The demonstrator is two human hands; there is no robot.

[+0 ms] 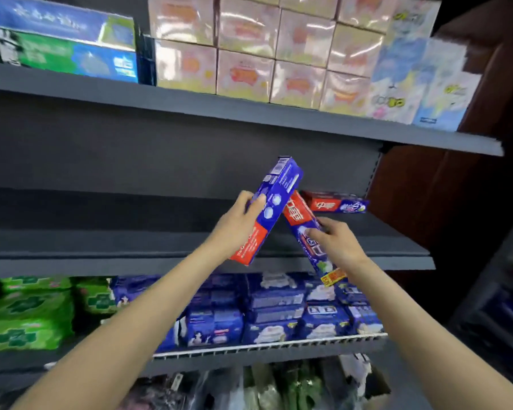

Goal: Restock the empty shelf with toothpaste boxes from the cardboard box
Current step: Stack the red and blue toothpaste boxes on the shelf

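Note:
My left hand [239,224] grips a blue and red toothpaste box [276,196], tilted with its blue end up and to the right. My right hand [335,239] holds a second toothpaste box [301,220], slanting down to the right, its top end tucked behind the first box. Both boxes hang in front of the dark grey middle shelf [131,241]. One toothpaste box [335,204] lies flat on that shelf at the far right, near the back. The cardboard box is not clearly in view.
The upper shelf [190,103] carries pale pink tissue packs [243,72] and blue-green boxes [68,51]. Below the middle shelf sit green packs [27,312] and blue packs [279,309]. Bagged goods [279,386] lie at the bottom. A dark brown wall [456,173] stands at right.

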